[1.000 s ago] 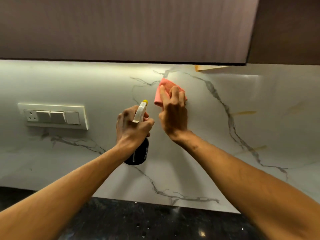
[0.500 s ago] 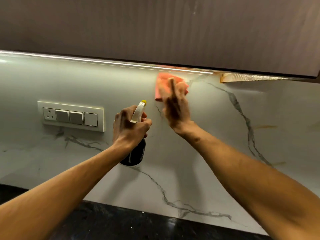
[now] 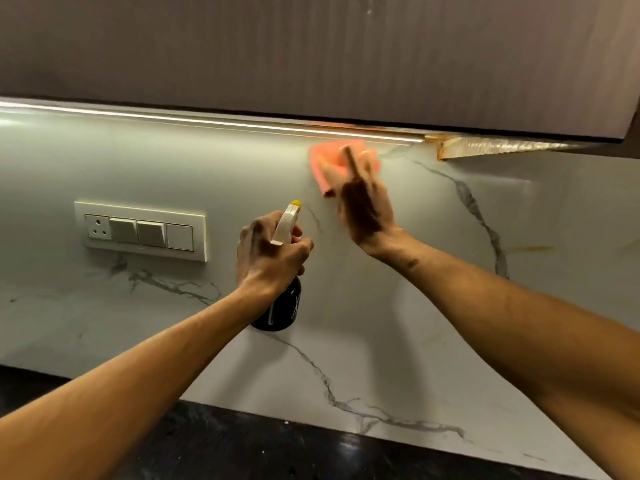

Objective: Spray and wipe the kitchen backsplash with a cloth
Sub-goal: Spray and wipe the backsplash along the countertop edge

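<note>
Pink cloth at the top edge of the backsplash; wiping step in hand, in my judgement.

I find the pink folded cloth [image 3: 329,161] pressed on the white, grey-veined marble backsplash [image 3: 381,323], just under the lit strip [image 3: 207,121] of the brown upper cabinet [image 3: 311,57]. My right grip [image 3: 367,213] lies on it, fingers straight, somewhat blurred. My left grip [image 3: 270,254] is curled round the black spray bottle with the yellow nozzle [image 3: 282,311], above the dark stone table [image 3: 242,445]. Risks: the damp cloth riding up into the light strip, and mist drifting left onto the white switch plate [image 3: 142,232]. Count: one cloth, one bottle, one plate with one socket and three rockers, two grips.
</note>
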